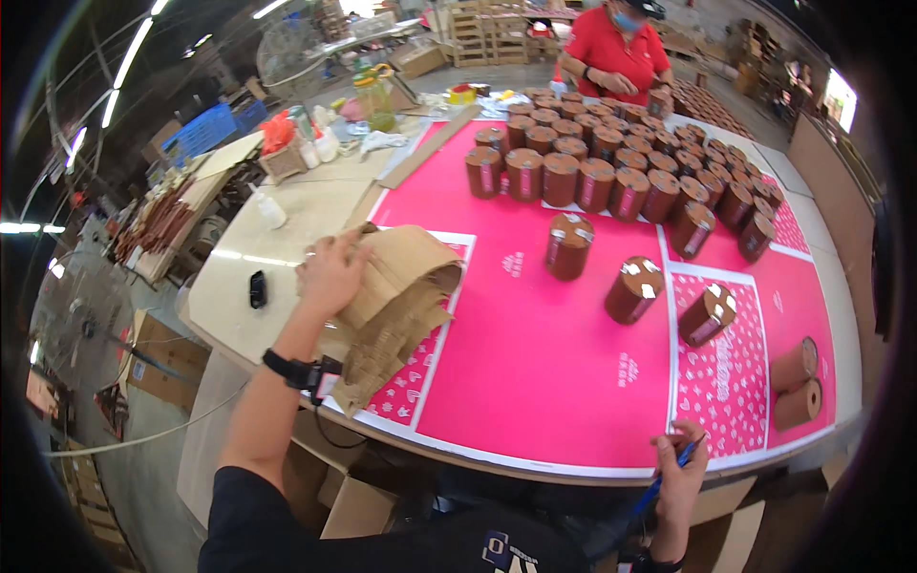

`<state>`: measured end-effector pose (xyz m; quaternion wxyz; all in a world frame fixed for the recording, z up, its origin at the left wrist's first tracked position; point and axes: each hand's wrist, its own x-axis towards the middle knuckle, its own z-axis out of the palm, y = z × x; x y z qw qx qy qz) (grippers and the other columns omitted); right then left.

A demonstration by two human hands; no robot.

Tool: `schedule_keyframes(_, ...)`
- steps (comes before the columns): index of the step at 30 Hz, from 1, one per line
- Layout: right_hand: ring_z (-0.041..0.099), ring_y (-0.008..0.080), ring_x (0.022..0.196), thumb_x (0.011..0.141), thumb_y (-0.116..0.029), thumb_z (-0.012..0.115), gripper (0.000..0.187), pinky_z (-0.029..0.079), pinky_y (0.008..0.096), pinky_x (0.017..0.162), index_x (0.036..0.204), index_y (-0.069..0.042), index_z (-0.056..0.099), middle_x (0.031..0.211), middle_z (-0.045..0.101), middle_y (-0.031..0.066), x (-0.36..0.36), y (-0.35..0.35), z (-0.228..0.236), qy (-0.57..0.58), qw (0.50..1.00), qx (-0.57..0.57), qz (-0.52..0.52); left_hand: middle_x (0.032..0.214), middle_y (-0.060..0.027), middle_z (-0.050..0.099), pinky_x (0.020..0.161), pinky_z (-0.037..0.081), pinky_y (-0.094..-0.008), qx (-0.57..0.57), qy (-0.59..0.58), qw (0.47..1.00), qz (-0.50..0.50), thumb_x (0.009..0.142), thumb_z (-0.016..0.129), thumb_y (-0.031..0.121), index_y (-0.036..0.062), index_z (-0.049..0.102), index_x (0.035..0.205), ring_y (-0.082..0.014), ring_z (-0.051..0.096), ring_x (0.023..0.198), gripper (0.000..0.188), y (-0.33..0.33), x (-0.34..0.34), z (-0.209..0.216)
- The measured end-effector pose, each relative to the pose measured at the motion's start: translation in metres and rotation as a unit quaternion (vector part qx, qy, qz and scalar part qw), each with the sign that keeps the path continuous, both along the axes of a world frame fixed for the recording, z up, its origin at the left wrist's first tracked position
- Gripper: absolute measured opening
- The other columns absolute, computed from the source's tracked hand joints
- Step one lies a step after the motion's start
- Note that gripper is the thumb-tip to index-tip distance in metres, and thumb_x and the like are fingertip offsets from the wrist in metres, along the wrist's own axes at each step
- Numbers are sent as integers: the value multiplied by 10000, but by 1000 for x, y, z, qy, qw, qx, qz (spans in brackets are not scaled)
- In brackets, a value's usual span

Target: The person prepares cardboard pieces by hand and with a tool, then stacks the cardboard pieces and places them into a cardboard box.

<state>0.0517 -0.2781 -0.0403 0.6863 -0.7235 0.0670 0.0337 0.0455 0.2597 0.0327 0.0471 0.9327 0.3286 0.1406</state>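
My left hand [332, 274] grips the edge of a curled, crumpled sheet of brown kraft paper [399, 272] at the left of the pink table covering. Part of the paper hangs down toward the table's near edge. My right hand [680, 475] is closed around a slim blue pen-like tool [657, 489] by the near right edge. Three brown cylinders with white pieces on top stand apart in the middle: one at the back [570, 246], one between [634, 289] and one farther right [708, 314].
A crowd of similar brown cylinders [594, 183] fills the back of the pink covering [544, 372]. Two more brown cylinders [797, 406] lie at the right edge. A white bottle [269, 208] and a black object [257, 289] sit at left. Across the table stands a person in red [619, 53].
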Motion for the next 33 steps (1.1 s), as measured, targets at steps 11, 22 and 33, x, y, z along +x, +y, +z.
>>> schedule_keyframes(11,632,332,1164,895,-151,762,447,488,413,1020,1294,-10,616,1225,669,175,91,-181,19,-290,824,-437,-213,1398,-240,569,1135,368,-496,200,-106,962,-152,968,673,254,70,572,1429,-405,491,1337,507,7,-8,9)
schedule_keyframes(22,641,409,1184,727,-524,863,919,537,486,965,1474,-140,489,1354,604,194,127,-236,46,61,760,-584,-280,1175,-206,654,1001,462,-413,-180,-97,886,-416,859,739,111,-25,632,1271,-342,620,1144,447,-210,-43,14)
schedule_keyframes(33,634,203,1102,692,-227,921,661,510,367,958,1265,-58,639,1171,679,105,39,-136,58,-91,961,-260,-39,1262,-179,673,943,526,-381,-475,-51,736,-479,794,849,146,39,536,1445,-275,649,1142,730,-242,-39,-16)
